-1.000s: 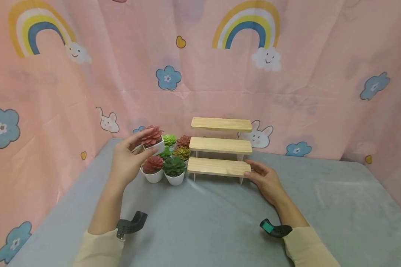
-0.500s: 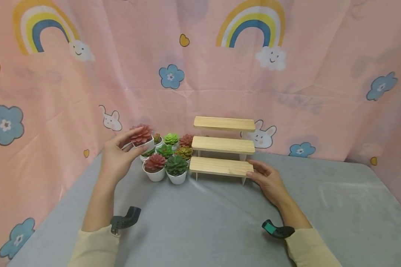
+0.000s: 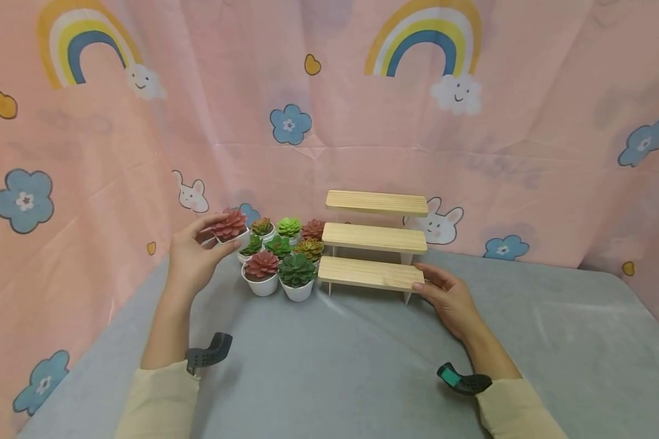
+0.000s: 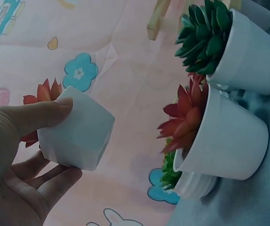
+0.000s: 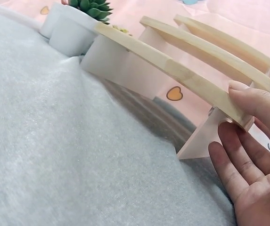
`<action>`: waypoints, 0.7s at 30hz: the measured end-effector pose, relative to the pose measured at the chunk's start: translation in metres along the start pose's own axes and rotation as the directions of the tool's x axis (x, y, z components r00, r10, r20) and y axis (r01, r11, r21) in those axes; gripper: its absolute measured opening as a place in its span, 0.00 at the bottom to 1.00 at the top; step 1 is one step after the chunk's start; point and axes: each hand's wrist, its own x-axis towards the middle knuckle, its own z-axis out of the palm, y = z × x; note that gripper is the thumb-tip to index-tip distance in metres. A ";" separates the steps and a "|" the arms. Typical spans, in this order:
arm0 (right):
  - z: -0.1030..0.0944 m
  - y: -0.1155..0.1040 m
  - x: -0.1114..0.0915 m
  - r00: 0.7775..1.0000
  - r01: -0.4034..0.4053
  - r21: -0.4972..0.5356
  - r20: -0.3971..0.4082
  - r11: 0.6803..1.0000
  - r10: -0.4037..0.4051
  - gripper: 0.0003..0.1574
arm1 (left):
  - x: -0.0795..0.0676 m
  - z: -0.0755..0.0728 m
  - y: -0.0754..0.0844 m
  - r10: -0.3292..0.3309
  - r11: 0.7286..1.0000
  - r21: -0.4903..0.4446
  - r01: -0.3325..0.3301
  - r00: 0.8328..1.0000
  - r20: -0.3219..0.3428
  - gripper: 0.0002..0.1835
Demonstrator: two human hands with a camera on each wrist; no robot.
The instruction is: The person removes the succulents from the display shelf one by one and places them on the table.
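Note:
My left hand (image 3: 193,259) holds a red succulent (image 3: 230,224) in a white faceted pot (image 4: 77,129) between thumb and fingers, raised off the table. It is left of a group of potted succulents in white pots, including a dark green one (image 3: 296,270) and another red one (image 3: 262,265) at the front. To their right stands a three-tier wooden display stand (image 3: 370,272). My right hand (image 3: 447,300) grips the right end of its lowest board, thumb (image 5: 242,89) on top and fingers curled underneath near the pale leg (image 5: 200,136).
A grey cloth (image 3: 318,360) covers the table. Behind it hangs a pink curtain (image 3: 340,116) printed with rainbows and flowers. The stand's upper boards (image 3: 377,203) rise toward the curtain. Each wrist wears a dark strap (image 3: 208,352).
My left hand has moved left with the red succulent, away from the grouped pots, uncovering the ones behind. The right hand stays on the stand. The head view has shifted slightly.

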 end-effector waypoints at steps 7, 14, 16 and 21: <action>-0.001 0.000 0.000 1.000 -0.001 -0.001 -0.005 1.000 0.001 0.40 | 0.003 -0.001 -0.013 -0.036 0.999 0.035 0.036 0.999 0.008 0.28; 0.000 0.000 0.000 1.000 -0.005 -0.005 -0.006 1.000 0.005 0.41 | 0.006 -0.001 -0.027 -0.071 0.996 0.062 0.069 0.997 0.031 0.28; 0.000 -0.001 0.000 1.000 -0.008 -0.004 -0.004 1.000 0.008 0.41 | 0.006 0.000 -0.031 -0.081 0.995 0.063 0.078 0.996 0.041 0.28; 0.000 -0.001 -0.001 1.000 -0.013 -0.005 -0.001 1.000 0.013 0.41 | 0.007 0.000 -0.038 -0.104 0.991 0.086 0.099 0.993 0.055 0.27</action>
